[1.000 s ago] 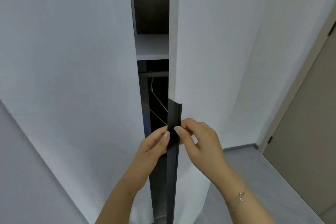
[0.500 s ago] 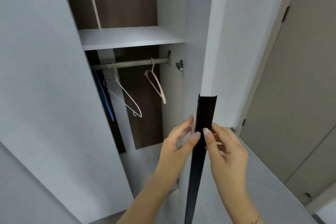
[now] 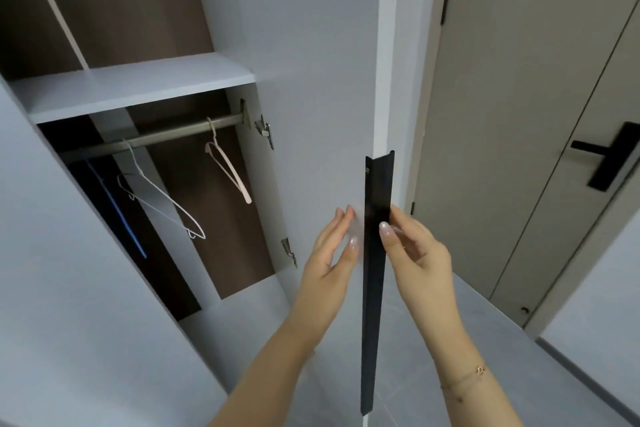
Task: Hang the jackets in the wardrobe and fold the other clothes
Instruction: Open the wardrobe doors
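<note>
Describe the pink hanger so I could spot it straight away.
Look inside the open wardrobe, under the grey shelf, along the metal rail. Two empty hangers hang there; the pink hanger is nearer the rail's right end, thicker than the thin white wire hanger.
</note>
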Motion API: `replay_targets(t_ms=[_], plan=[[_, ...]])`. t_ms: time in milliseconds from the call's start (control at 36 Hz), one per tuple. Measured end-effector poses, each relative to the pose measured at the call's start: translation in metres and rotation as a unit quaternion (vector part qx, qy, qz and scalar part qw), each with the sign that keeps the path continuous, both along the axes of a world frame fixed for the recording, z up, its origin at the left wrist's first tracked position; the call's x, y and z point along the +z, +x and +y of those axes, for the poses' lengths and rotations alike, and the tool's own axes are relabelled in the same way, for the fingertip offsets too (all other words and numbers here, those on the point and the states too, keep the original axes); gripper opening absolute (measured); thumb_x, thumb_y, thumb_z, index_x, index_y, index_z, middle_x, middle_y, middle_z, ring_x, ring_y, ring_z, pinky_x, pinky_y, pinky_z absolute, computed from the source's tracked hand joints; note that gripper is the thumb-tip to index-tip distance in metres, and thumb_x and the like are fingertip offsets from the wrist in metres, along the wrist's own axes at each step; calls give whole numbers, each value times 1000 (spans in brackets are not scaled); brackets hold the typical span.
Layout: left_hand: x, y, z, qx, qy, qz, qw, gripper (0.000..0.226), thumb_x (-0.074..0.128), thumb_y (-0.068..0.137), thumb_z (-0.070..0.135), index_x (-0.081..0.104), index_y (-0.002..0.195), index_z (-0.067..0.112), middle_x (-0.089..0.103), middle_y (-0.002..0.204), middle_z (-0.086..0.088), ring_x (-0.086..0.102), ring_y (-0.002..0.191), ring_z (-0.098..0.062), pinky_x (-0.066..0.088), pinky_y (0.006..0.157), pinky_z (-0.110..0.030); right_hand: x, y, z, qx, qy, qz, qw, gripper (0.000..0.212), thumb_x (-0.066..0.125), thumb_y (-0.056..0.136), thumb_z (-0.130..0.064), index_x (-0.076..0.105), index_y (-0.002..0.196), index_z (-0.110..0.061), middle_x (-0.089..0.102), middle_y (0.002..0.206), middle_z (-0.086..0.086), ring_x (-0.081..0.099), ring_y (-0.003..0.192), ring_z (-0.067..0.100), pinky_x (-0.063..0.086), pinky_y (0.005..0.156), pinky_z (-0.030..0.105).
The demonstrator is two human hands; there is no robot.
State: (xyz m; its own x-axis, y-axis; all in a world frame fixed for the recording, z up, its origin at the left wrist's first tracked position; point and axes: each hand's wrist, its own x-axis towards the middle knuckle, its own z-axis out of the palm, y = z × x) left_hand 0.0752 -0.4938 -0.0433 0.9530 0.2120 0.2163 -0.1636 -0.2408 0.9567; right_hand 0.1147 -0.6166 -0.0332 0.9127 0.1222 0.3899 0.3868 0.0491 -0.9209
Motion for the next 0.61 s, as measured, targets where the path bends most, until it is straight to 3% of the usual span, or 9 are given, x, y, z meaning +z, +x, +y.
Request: replay_targets(t_ms=[83,194,306,611], plan=[[-1,-6,13,-36,-13,19,999,43,48,90,50,37,130,63,32,143,43,29,134,17,27,117,-23,-5,-18,2,-47,31,-17,998,31,58,95,-10,67,121,-24,67,116,-20,59,114,0,48,94,17],[-1,-19,40,-21,-42,29,998,45,53,87,49,44,130,54,47,135,38,47,128,7,37,113,-30,-10,-45,21,-96,48,-70,992,31,57,94,-6,71,113,-27,66,116,-20,59,114,0,44,90,8],[2,-42,80,32,-78,2,996,46,56,85,41,51,130,39,55,136,23,55,122,2,43,107,-25,-8,-54,57,-15,59,-15,998,29,61,93,-10,71,112,-29,67,114,-18,62,109,1,48,86,11],[-2,-115,225,198,-76,-63,975,37,54,94,24,59,131,25,63,125,23,57,117,5,45,96,-11,-17,-67,208,176,31,71,981,24,65,90,-12,73,102,-31,74,103,-14,67,99,4,50,82,13]])
